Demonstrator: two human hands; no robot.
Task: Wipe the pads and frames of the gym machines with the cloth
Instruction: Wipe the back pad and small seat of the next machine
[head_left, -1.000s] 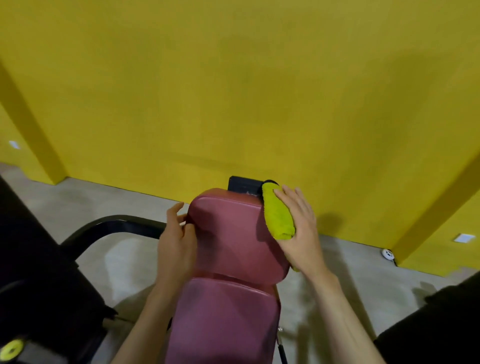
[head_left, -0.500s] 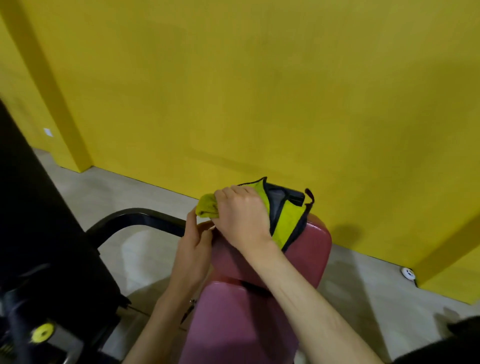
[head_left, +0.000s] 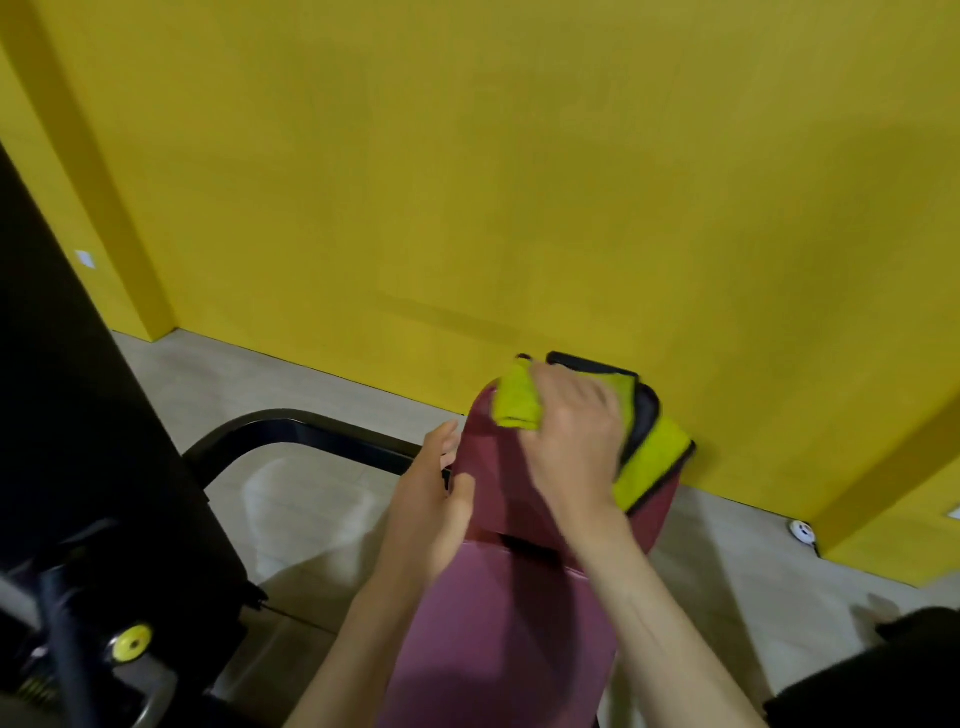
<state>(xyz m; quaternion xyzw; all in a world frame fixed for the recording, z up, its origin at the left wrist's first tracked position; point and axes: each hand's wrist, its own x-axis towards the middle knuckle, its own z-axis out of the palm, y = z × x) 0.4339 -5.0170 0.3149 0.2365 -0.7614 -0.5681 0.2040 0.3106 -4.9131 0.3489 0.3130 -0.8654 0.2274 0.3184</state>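
Lime-green fleecy cloth with dark edging lies draped over the top of the upper maroon vinyl pad. One bunched end sits at the pad's top left corner and the other end hangs over its top right edge. Right grip sits palm down on the cloth, pressing it to the pad. It is motion-blurred, so cannot tell whether the fingers curl round the cloth or lie flat. Left grip holds the pad's left edge, thumb on the front face, fingers round the side.

A lower maroon vinyl pad sits just below the upper one, with a dark gap between them. A black flat plate pokes up behind the pad top, touching the cloth. A black curved steel tube runs from behind the left grip out to the left. A tall black machine body fills the left side, with a round yellow knob low on it. Pale tiled floor meets a plain yellow wall behind the pads. A small white round fitting sits on the floor at the wall, right of the pads.
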